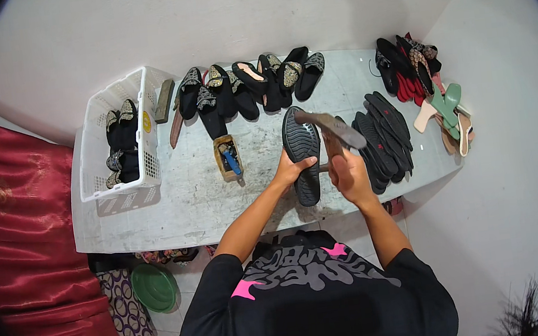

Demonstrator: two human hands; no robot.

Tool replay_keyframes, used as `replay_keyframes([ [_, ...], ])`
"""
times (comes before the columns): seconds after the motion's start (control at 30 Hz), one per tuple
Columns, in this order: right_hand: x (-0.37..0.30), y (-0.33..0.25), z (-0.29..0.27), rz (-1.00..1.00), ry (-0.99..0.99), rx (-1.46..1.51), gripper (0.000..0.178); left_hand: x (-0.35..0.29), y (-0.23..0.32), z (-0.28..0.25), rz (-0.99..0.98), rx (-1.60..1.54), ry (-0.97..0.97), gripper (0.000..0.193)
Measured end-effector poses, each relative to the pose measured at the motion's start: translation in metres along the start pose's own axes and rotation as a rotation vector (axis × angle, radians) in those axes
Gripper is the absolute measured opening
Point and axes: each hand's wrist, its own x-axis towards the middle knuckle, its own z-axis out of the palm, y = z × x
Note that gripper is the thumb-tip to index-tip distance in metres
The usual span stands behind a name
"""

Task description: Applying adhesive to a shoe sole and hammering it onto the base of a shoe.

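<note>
The black sole (302, 141) is held above the front middle of the desk (193, 203), its grooved tread facing up; whether an upper is fixed beneath it, I cannot tell. The left hand (290, 167) grips it, thumb pressed across the tread and the other fingers wrapped under the left edge. The right hand (349, 175) has its fingers curled firmly round the handle of a hammer (346, 134), whose head hangs over the tread's upper right part.

For clean work, I would want the sole backed by something firm and the face landing flat, with short, even taps. The left thumb lies near the striking line, so it is better kept low on the tread, away from the head.

Just right of the right hand lie overlapping black soles (389, 128), close enough to catch an elbow or a wide swing. Left of the sole sits a small box (220, 163) with a blue-handled tool (233, 163) in it. Farther back stand dark decorated shoes (222, 93); a white crate (149, 158) holds more.
</note>
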Motion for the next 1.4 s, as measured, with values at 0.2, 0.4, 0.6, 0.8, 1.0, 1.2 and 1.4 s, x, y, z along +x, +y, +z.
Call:
replay_keyframes([
  [0.2,-0.006,0.035,0.011,0.116,-0.013,-0.320,0.041,0.002,-0.003,-0.008,0.007,0.051,-0.034,0.061],
  [0.4,-0.006,0.021,0.005,-0.050,0.073,-0.038,0.056,0.001,-0.007,-0.007,0.080,0.009,-0.024,0.060],
  [0.6,-0.013,0.043,0.003,0.033,0.025,-0.295,0.041,-0.003,0.008,0.002,-0.041,0.002,0.023,0.060],
  [0.8,0.004,0.040,-0.006,0.138,0.018,-0.303,0.048,0.004,0.008,0.001,-0.043,-0.003,0.037,0.058],
  [1.0,-0.012,-0.004,0.008,-0.122,0.117,0.243,0.061,-0.005,0.011,0.005,-0.072,0.001,0.046,0.058],
  [1.2,-0.012,0.045,0.005,0.168,0.068,-0.276,0.038,-0.001,0.008,0.000,-0.036,0.008,0.029,0.056],
  [1.4,-0.002,-0.018,-0.009,0.060,0.078,0.104,0.045,0.002,0.003,-0.003,-0.030,0.053,0.017,0.060],
])
